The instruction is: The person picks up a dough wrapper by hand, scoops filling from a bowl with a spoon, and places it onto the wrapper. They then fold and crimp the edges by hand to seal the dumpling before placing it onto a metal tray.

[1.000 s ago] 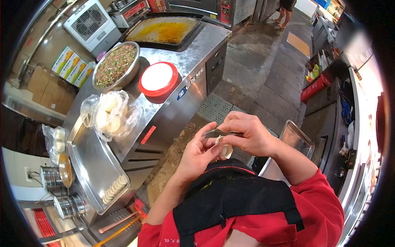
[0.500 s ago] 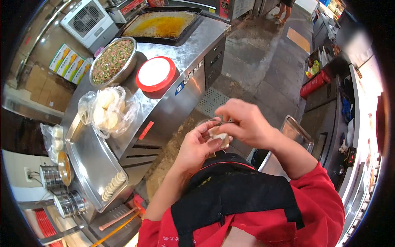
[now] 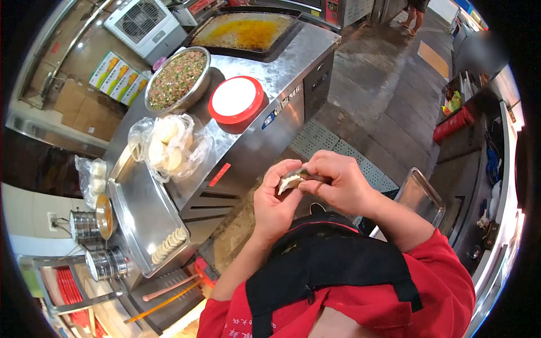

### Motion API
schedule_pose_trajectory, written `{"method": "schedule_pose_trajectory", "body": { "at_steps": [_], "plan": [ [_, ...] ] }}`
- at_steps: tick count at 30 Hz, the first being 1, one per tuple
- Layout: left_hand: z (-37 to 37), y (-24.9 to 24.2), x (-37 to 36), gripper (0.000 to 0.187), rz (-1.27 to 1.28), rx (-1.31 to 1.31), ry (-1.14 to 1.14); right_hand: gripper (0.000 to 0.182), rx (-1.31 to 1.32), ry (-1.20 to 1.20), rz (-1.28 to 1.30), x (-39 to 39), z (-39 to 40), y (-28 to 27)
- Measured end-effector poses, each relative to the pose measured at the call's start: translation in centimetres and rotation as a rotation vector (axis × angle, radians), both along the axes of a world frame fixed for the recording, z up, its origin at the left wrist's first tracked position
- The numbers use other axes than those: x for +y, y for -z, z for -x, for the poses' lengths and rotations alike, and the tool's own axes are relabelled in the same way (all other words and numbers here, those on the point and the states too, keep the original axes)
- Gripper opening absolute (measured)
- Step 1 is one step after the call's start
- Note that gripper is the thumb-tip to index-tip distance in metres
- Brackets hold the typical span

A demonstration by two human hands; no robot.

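Both hands are held up in front of the black apron (image 3: 327,265), clear of the bench (image 3: 265,73), presumably so the work sits in plain sight and free to turn.

Left hand (image 3: 274,203): cupped under the dumpling (image 3: 290,182), fingers curled round it as a cradle. The pale wrapper edge shows above the thumb.

Right hand (image 3: 338,186): closed on a thin metal tool (image 3: 314,176), fingertips pinched on it just over the dumpling. I cannot tell whether the tool tip touches the filling or only lies along the fold.

Positions relative to the dumpling:
- Red-rimmed lidded container (image 3: 236,101): up and left, on the bench.
- Steel bowl of minced filling (image 3: 177,79): farther up-left, beyond the container.
- Plastic bag of dough rounds (image 3: 169,146): left, at the bench edge.
- Long steel tray (image 3: 141,214): lower left, with a short row of finished dumplings (image 3: 169,245) at its near end, packed edge to edge.
- Second, smaller tray (image 3: 420,194): right, beside the right forearm.
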State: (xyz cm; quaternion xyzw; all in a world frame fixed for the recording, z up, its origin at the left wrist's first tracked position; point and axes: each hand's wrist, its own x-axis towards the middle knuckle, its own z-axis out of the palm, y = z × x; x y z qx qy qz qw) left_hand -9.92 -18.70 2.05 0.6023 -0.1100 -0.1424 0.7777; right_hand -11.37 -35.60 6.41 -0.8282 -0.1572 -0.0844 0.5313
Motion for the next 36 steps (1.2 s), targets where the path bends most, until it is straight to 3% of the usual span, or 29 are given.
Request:
{"method": "schedule_pose_trajectory", "body": {
  "at_steps": [3, 6, 8, 11, 14, 17, 23, 25, 29, 33, 35, 36],
  "plan": [
    [0.1, -0.7, -0.3, 0.041, -0.025, 0.046, -0.025, 0.011, -0.184, -0.062, 0.063, 0.2, -0.8, 1.6],
    [-0.2, -1.0, -0.4, 0.039, 0.023, 0.089, -0.022, 0.009, -0.180, -0.080, 0.160, 0.2, -1.2, 1.9],
    [-0.4, -1.8, -0.2, 0.037, -0.093, 0.312, 0.038, 0.009, -0.166, -0.113, 0.218, 0.0, -1.5, 2.2],
    [-0.6, -0.4, 0.6, 0.036, -0.011, 0.236, 0.018, 0.009, -0.134, -0.120, 0.169, -0.4, -2.4, 1.7],
    [-0.3, -1.3, 0.5, 0.037, 0.046, 0.218, -0.115, 0.012, 0.195, 0.031, -0.015, -1.2, -2.8, 0.0],
    [-0.4, -1.2, 0.7, 0.041, 0.080, 0.153, -0.194, 0.014, 0.188, -0.049, -0.056, -0.7, -2.9, 0.5],
    [0.3, -0.9, 0.6, 0.041, 0.058, 0.094, -0.370, 0.013, -0.028, -0.224, 0.012, 1.5, -4.2, 1.2],
    [0.8, -0.3, 1.0, 0.041, -0.082, 0.091, -0.391, 0.010, -0.196, -0.219, 0.062, 2.4, -4.3, 2.4],
    [2.2, -0.4, 3.3, 0.043, -0.257, 0.178, -0.338, 0.008, -0.103, -0.421, 0.178, 4.4, -5.1, 2.8],
    [3.9, 3.8, 7.4, 0.039, -0.107, 0.306, -0.397, 0.014, -0.037, -0.562, 0.267, 7.8, -5.6, 4.0],
    [4.4, 4.6, 10.2, 0.035, -0.156, 0.469, -0.422, 0.021, 0.130, -0.517, 0.328, 9.4, -6.0, 3.5],
    [4.9, 5.4, 11.5, 0.032, -0.024, 0.481, -0.534, 0.021, 0.211, -0.496, 0.328, 9.9, -6.3, 3.6]
  ]
}}
